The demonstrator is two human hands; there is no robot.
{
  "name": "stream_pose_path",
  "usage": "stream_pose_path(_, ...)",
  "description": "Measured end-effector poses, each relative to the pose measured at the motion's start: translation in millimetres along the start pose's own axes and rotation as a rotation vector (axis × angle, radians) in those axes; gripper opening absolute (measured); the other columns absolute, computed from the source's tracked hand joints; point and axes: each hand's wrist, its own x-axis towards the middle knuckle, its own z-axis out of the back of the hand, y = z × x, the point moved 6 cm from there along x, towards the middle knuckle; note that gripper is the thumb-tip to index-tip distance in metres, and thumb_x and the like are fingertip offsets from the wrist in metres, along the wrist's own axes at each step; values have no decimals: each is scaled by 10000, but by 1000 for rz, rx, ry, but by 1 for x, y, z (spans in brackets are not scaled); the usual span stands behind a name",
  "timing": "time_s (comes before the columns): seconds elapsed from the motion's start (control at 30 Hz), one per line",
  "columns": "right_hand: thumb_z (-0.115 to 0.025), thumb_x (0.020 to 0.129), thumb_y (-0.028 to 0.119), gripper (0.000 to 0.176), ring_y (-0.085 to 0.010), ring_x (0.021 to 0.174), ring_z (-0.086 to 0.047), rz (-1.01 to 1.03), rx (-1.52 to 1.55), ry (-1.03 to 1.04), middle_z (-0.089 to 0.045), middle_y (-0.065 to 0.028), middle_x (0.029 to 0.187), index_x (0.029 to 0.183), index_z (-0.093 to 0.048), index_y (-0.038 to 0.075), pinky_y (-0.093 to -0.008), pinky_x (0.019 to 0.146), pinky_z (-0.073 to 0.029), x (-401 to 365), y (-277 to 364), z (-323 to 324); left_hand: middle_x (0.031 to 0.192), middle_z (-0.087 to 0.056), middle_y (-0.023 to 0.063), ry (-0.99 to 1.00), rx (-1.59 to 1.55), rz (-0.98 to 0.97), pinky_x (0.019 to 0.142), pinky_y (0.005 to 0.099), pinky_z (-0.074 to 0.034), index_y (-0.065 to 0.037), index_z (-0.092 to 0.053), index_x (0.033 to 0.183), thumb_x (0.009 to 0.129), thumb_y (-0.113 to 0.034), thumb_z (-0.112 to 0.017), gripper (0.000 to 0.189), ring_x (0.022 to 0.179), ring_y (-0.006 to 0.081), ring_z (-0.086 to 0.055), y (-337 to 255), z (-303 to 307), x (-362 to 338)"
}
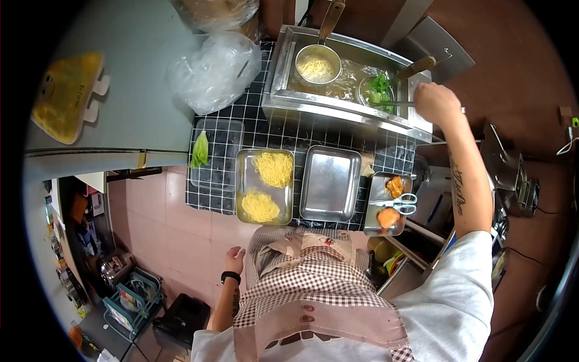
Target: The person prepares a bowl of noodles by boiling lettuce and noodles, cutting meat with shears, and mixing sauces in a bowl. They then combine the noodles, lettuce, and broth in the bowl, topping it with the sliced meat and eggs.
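My right hand is closed round a long thin metal utensil over the right end of a steel cooker filled with liquid. The utensil's tip reaches the leafy greens, which sit in a strainer basket with a wooden handle. In the cooker's left part, another strainer holds noodles. My left hand hangs low beside the apron, its fingers loosely bent and apart, with nothing visible in it.
Along the checkered counter stand a clear tub with a lettuce leaf, a tray with two noodle portions, a bare steel tray, and a smaller tray with scissors and orange-brown food pieces. A plastic bag lies back left.
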Motion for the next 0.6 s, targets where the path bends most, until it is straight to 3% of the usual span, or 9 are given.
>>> stream_pose_path(0.03,-497,836,81,264,-333,987,-689,19,-55,3,-713,-190,1022,974,-715,22,-421,872,-546,-5,-5,5,1138,-671,189,6,-8,14,915,404,-501,-16,-684,1124,870,-295,-704,377,1063,318,-637,1,0,1)
stream_pose_path(0.1,-591,788,83,193,-338,912,-683,77,-60,-249,-713,-158,925,930,-721,66,-412,812,-551,-13,-11,18,1140,-670,190,16,-3,33,916,404,-500,-16,-683,1127,868,-301,-705,386,1065,320,-637,-3,-1,2)
stream_pose_path(0.2,-564,827,89,170,-300,917,-708,192,-103,-356,-730,-141,930,873,-725,58,-400,796,-559,-13,15,29,1147,-668,191,29,44,51,918,406,-499,-24,-683,1130,865,-310,-704,391,1066,320,-637,-7,1,3)
stream_pose_path(0.3,-614,822,104,125,-276,862,-727,248,-281,-171,-740,-108,919,849,-734,85,-373,686,-580,17,44,13,1154,-666,188,21,75,52,921,404,-498,-34,-686,1128,865,-314,-701,384,1063,317,-638,-14,3,7)
stream_pose_path(0.4,-621,830,107,127,-265,888,-728,206,-256,-174,-744,-102,945,862,-742,85,-360,682,-587,40,35,-5,1159,-665,184,2,71,12,925,404,-497,-38,-687,1127,870,-312,-694,376,1066,316,-638,-24,10,9)
stream_pose_path(0.5,-595,821,94,207,-290,923,-719,108,-158,-25,-740,-123,993,952,-753,61,-383,770,-584,16,18,21,1162,-665,183,-20,22,-20,928,405,-497,-35,-684,1131,874,-309,-690,376,1072,317,-637,-24,9,10)
stream_pose_path(0.53,-575,748,20,210,-345,926,-692,89,-46,-36,-710,-200,957,907,-708,-18,-410,795,-564,5,15,32,1161,-666,184,-25,13,-17,927,405,-497,-33,-683,1134,875,-308,-689,378,1073,318,-637,-23,8,8)
stream_pose_path(0.6,-567,762,41,222,-331,948,-693,24,-59,-7,-711,-194,991,913,-726,2,-406,801,-566,0,9,38,1154,-670,186,-10,5,1,926,405,-498,-31,-680,1136,875,-307,-691,380,1074,319,-638,-11,3,6)
